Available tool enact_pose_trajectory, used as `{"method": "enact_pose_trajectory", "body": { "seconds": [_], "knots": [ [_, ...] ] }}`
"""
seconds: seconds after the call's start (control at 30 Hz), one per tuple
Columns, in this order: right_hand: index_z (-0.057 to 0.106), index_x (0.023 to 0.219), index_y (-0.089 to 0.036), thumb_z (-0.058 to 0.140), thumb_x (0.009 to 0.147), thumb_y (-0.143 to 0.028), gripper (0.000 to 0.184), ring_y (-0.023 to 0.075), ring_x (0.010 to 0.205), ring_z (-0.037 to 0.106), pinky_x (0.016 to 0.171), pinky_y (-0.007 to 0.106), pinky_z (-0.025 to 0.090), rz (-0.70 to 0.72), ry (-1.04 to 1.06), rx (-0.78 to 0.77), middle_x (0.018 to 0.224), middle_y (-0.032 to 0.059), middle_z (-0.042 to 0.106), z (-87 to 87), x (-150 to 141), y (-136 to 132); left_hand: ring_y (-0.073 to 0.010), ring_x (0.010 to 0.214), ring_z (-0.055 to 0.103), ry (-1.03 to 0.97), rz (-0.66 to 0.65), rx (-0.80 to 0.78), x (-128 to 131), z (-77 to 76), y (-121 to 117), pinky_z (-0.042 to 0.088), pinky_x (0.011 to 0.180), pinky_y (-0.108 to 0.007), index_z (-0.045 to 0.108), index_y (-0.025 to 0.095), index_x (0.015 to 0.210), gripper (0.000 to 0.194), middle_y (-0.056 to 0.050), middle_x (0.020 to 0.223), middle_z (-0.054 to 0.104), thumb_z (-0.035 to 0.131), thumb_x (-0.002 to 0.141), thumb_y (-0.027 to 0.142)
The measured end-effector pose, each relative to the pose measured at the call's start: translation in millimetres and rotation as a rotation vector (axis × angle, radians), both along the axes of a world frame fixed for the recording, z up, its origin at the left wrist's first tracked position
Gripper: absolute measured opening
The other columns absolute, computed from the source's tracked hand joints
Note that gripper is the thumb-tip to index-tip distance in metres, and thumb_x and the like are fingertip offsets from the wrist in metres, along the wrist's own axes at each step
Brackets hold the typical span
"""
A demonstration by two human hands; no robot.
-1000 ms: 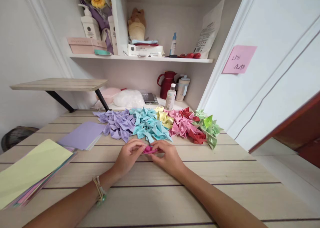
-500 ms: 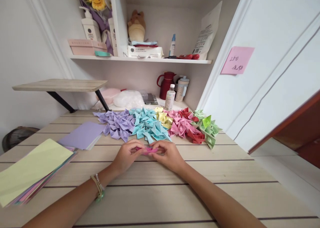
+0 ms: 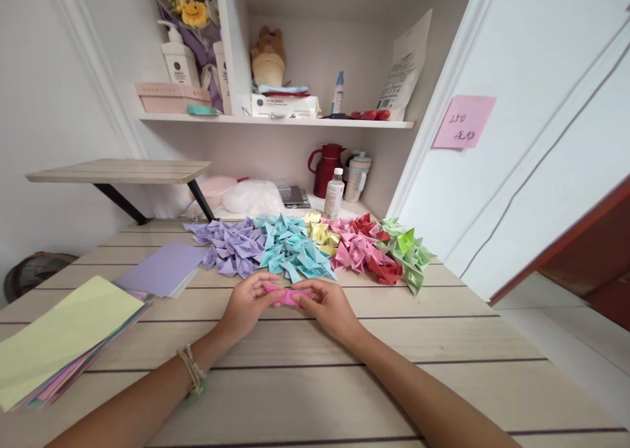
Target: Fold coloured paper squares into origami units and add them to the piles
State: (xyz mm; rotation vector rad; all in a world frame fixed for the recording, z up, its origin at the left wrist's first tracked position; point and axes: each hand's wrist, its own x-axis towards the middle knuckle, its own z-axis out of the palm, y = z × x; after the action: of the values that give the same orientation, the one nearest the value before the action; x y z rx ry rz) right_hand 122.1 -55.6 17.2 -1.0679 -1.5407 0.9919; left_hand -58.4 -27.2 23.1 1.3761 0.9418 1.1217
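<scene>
A small piece of folded pink paper (image 3: 288, 296) is pinched between my two hands, a little above the table. My left hand (image 3: 250, 304) is closed on its left end, thumb in front. At the right end, my right hand (image 3: 327, 305) grips it the same way. Just beyond my fingers lie heaps of folded paper pieces: purple ones (image 3: 236, 246), blue ones (image 3: 293, 251), yellow ones (image 3: 322, 233), pink ones (image 3: 355, 250), red ones (image 3: 386, 270) and green ones (image 3: 412, 258).
Purple paper sheets (image 3: 160, 267) and a stack topped with yellow paper (image 3: 73, 330) lie at the left. A raised wooden stand (image 3: 121, 170) is at the back left. Behind the heaps stand a bottle (image 3: 334, 195), a red jug (image 3: 327, 170) and a tumbler (image 3: 357, 178).
The pink paper has tilted so more of its flat front face shows between my thumbs. Both hands keep their grip in nearly the same place. The view has shifted slightly.
</scene>
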Motion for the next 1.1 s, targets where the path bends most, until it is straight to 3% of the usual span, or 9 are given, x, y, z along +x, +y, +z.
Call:
{"method": "enact_pose_trajectory", "body": {
  "seconds": [0.1,0.2,0.4,0.53,0.6,0.77,0.9,1.0,1.1],
  "knots": [
    [0.069,0.094,-0.020,0.065,0.074,-0.031,0.023,0.0173,0.068,0.064,0.062,0.027,0.051,-0.063,-0.179,0.156,0.085,0.0049,0.071,-0.3,1,-1,-0.0156,0.062,0.066,-0.032,0.024,0.002,0,0.0,0,0.055,0.061,-0.027,0.061,0.014,0.085,0.029,-0.002,0.068,0.070,0.075,0.062,0.023],
    [0.069,0.097,-0.020,0.066,0.075,-0.031,0.025,0.0175,0.067,0.065,0.062,0.028,0.052,-0.117,-0.150,0.218,0.086,0.0057,0.072,-0.4,4,0,-0.0168,0.071,0.067,-0.063,0.080,0.023,0,-1.5,3,0.056,0.067,-0.028,0.064,0.014,0.082,0.026,-0.004,0.077,0.072,0.074,0.063,0.027],
    [0.069,0.096,-0.021,0.054,0.085,-0.030,0.021,0.0172,0.067,0.068,0.067,0.028,0.054,-0.051,-0.128,0.254,0.079,0.0044,0.072,2.2,12,3,-0.0219,0.095,0.064,-0.078,0.065,-0.004,0,-5.5,5,0.054,0.082,-0.034,0.065,0.015,0.097,0.034,-0.009,0.104,0.069,0.064,0.073,0.039],
    [0.070,0.081,-0.021,0.055,0.084,-0.034,0.020,0.0161,0.062,0.066,0.060,0.025,0.051,-0.056,-0.254,0.312,0.070,0.0021,0.070,9.9,21,4,-0.0232,0.098,0.063,-0.109,0.032,-0.029,0,-3.8,1,0.052,0.084,-0.036,0.060,0.015,0.111,0.043,-0.011,0.110,0.066,0.059,0.077,0.042],
    [0.070,0.079,-0.021,0.056,0.083,-0.037,0.022,0.0165,0.061,0.064,0.058,0.025,0.050,-0.193,-0.302,0.369,0.071,0.0028,0.070,15.1,32,7,-0.0231,0.094,0.065,-0.146,0.004,-0.037,0,-2.9,-1,0.052,0.084,-0.037,0.055,0.016,0.116,0.047,-0.012,0.110,0.066,0.058,0.078,0.043],
    [0.067,0.101,-0.021,0.048,0.084,-0.044,0.035,0.0186,0.062,0.061,0.057,0.030,0.047,-0.797,-0.459,0.408,0.084,0.0069,0.069,22.8,77,20,-0.0223,0.086,0.067,-0.159,-0.001,-0.045,1,-4.7,-2,0.053,0.077,-0.035,0.056,0.015,0.110,0.046,-0.014,0.106,0.066,0.057,0.078,0.047],
    [0.059,0.118,-0.023,0.042,0.085,-0.045,0.043,0.0208,0.062,0.057,0.053,0.032,0.043,-0.962,-0.755,0.406,0.085,0.0084,0.064,16.2,102,27,-0.0201,0.080,0.068,-0.127,0.010,-0.058,3,-9.3,-2,0.053,0.072,-0.033,0.056,0.015,0.108,0.043,-0.012,0.099,0.067,0.055,0.079,0.047],
    [0.059,0.117,-0.019,0.046,0.085,-0.039,0.040,0.0248,0.077,0.058,0.066,0.036,0.047,-0.909,-0.781,0.613,0.085,0.0097,0.062,10.8,92,27,-0.0183,0.074,0.067,-0.126,0.015,-0.046,5,-14.7,-3,0.053,0.068,-0.030,0.058,0.016,0.103,0.038,-0.009,0.093,0.067,0.055,0.079,0.045],
    [0.061,0.112,-0.020,0.051,0.084,-0.030,0.032,0.0245,0.088,0.059,0.079,0.038,0.047,-0.613,-0.759,0.800,0.092,0.0098,0.064,15.5,53,23,-0.0171,0.067,0.066,-0.114,0.028,-0.014,6,-20.4,-2,0.053,0.063,-0.029,0.061,0.014,0.095,0.029,-0.008,0.085,0.067,0.053,0.081,0.038]
  ]
}}
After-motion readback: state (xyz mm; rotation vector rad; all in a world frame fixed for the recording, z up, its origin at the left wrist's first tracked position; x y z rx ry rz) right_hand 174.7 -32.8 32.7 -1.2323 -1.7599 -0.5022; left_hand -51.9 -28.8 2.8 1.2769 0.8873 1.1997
